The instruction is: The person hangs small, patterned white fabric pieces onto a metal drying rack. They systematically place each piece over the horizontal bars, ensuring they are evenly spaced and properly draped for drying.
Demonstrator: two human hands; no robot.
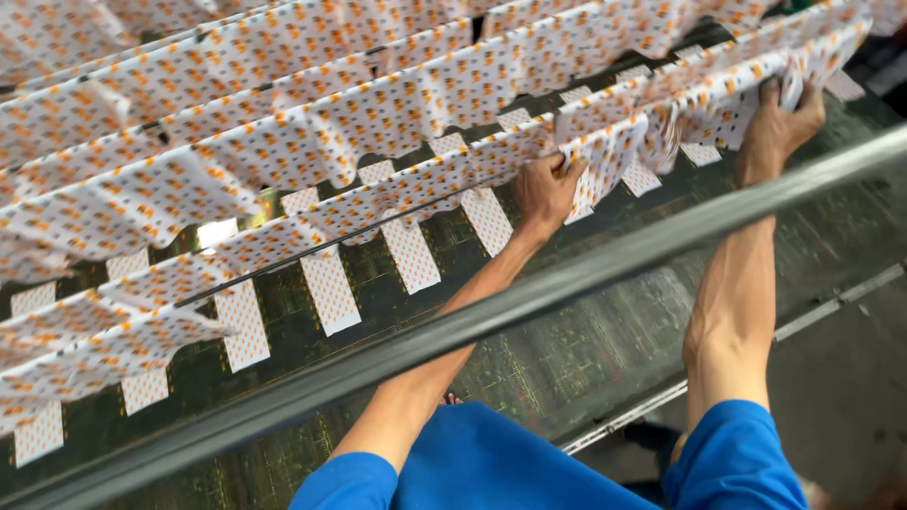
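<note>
Long rows of white fabric pieces (312,142) printed with small orange dots hang over rails across the upper view. My left hand (545,192) grips the edge of one printed piece (605,156) in the nearest row. My right hand (779,123) is raised further right and clutches bunched printed fabric (727,104) at the end of the same row. Both arms reach up from blue sleeves (732,458) at the bottom.
A grey metal bar (586,274) runs diagonally across the view in front of my forearms. Beneath lies a long dark table (567,359) with green-yellow print marks, and separate dotted strips (329,288) lie on it. A grey floor (841,378) shows at right.
</note>
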